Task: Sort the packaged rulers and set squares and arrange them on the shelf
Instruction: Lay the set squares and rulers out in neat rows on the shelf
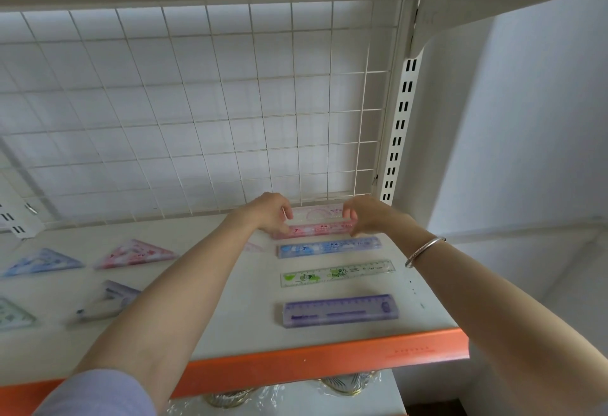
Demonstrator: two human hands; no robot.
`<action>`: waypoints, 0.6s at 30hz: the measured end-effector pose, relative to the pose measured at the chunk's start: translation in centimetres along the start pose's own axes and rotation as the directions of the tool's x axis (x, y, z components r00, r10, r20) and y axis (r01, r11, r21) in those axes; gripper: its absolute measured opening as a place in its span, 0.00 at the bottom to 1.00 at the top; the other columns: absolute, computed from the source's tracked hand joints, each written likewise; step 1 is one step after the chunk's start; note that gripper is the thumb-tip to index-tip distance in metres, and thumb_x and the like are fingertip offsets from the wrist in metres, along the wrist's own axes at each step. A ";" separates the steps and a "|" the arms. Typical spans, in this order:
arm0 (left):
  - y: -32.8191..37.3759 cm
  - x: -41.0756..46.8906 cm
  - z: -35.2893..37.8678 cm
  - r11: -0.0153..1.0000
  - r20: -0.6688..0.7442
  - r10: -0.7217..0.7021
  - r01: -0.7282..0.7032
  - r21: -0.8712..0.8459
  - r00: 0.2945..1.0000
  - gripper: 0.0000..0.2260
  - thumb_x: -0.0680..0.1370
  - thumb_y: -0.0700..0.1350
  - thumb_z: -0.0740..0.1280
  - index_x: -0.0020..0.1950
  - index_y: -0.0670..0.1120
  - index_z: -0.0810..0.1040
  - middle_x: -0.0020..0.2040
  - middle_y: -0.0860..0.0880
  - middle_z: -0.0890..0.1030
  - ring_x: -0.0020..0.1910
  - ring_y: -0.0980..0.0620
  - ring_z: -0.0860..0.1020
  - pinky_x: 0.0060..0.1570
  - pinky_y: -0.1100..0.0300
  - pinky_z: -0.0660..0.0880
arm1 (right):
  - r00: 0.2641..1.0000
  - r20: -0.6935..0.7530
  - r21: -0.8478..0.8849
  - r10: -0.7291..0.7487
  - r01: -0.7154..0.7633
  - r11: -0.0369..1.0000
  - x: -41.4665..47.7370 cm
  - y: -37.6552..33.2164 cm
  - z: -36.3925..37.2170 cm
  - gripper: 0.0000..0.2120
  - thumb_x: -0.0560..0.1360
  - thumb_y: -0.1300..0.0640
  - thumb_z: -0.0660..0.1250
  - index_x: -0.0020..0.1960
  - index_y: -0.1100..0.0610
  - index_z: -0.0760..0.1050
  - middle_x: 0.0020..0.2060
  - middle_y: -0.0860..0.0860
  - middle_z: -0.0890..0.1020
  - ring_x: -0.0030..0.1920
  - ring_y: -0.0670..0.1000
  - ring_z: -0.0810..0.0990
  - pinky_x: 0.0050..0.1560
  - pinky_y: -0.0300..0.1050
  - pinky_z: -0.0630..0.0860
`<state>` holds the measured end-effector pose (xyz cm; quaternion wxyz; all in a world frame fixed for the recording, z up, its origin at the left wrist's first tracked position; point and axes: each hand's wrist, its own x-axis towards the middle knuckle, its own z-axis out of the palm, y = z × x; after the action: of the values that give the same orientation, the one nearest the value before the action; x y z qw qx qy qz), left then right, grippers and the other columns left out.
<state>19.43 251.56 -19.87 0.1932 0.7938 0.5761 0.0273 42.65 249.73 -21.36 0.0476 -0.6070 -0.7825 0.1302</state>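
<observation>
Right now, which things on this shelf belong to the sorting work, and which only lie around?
Job: pink ruler, held by the left hand and right hand; blue ruler; green ruler; purple ruler; pink set square; blue set square; shelf.
Not part: wire grid; bracelet; wrapped goods below.

- Pink ruler (314, 229): packaged, lying crosswise at the back of the shelf (250, 303); I hold its ends in my left hand (271, 213) and right hand (365, 215).
- Pink protractor pack (316, 213): just behind it, partly hidden.
- Blue ruler (330, 247), green ruler (337, 273), purple ruler (340, 311): flat, parallel, in a column toward the front edge, none touching.
- Pink set square (136, 254), blue set square (42, 262): flat, back row, left.
- Purple set square (108, 300), green set square (13, 313): front row, blurred.
</observation>
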 end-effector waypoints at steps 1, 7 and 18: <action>-0.2 -0.1 -0.3 0.998 -0.028 0.006 -0.007 -0.059 1.000 0.14 0.71 0.45 0.75 0.54 0.45 0.79 0.51 0.49 0.79 0.46 0.52 0.78 0.43 0.61 0.76 | 1.000 -0.010 0.018 -0.001 0.002 1.000 -0.2 0.1 -0.2 0.21 0.68 0.61 0.75 0.58 0.55 0.74 0.55 0.50 0.77 0.57 0.52 0.75 0.60 0.47 0.72; -1.1 -1.2 -2.3 0.976 -0.220 0.035 -0.081 -0.204 0.975 0.04 0.75 0.43 0.70 0.48 0.44 0.81 0.45 0.49 0.81 0.44 0.52 0.79 0.42 0.61 0.77 | 0.994 -0.110 0.065 -0.013 0.020 0.998 -1.6 0.4 -1.0 0.19 0.70 0.59 0.73 0.59 0.55 0.74 0.54 0.50 0.78 0.55 0.50 0.76 0.59 0.47 0.74; 1.8 -3.0 0.4 0.993 0.050 0.118 -0.117 -0.022 0.992 0.13 0.69 0.44 0.77 0.51 0.44 0.83 0.45 0.52 0.82 0.47 0.54 0.81 0.52 0.61 0.76 | 0.994 0.068 0.103 -0.080 0.073 0.992 -4.3 -0.6 -0.9 0.13 0.70 0.61 0.72 0.54 0.57 0.80 0.49 0.47 0.81 0.47 0.44 0.77 0.57 0.37 0.70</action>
<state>20.17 248.21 -19.08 0.2136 0.8250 0.5227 0.0236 43.39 245.59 -19.95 0.0548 -0.5682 -0.7989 0.1894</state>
